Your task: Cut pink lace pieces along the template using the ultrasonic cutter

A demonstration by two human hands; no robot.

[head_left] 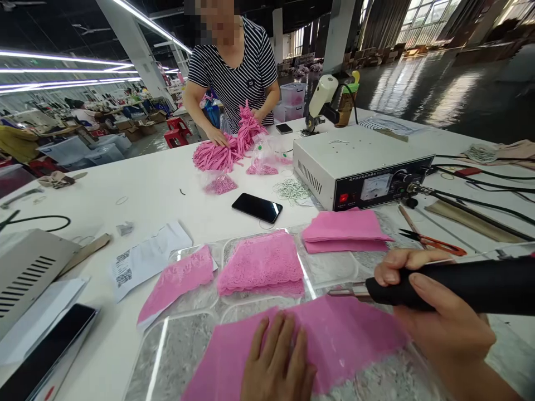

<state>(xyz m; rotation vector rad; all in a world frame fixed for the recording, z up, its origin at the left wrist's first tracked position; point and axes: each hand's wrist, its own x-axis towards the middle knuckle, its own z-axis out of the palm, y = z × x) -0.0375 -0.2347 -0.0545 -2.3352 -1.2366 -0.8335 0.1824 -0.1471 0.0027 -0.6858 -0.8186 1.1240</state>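
Observation:
A large sheer pink fabric piece (pixel 351 340) lies across a grey marble-patterned mat (pixel 175 356). My left hand (pixel 276 356) rests flat on its left half, fingers stretched out. My right hand (pixel 438 312) is wrapped around the black handle of a handheld ultrasonic tool (pixel 472 284). The tool's slim metal tip points left, at the fabric's upper edge; whether it touches is unclear. Behind the fabric are a stack of pink lace pieces (pixel 263 264), a folded pink fabric stack (pixel 345 231) and a single pink lace piece (pixel 179 284) on white paper.
A grey control box (pixel 363 161) with a dial stands at the back right, cables trailing right. Orange-handled scissors (pixel 434 242) lie near my right hand. A black phone (pixel 257 208) lies mid-table. Across it, a person (pixel 234 72) handles pink strips (pixel 215 153).

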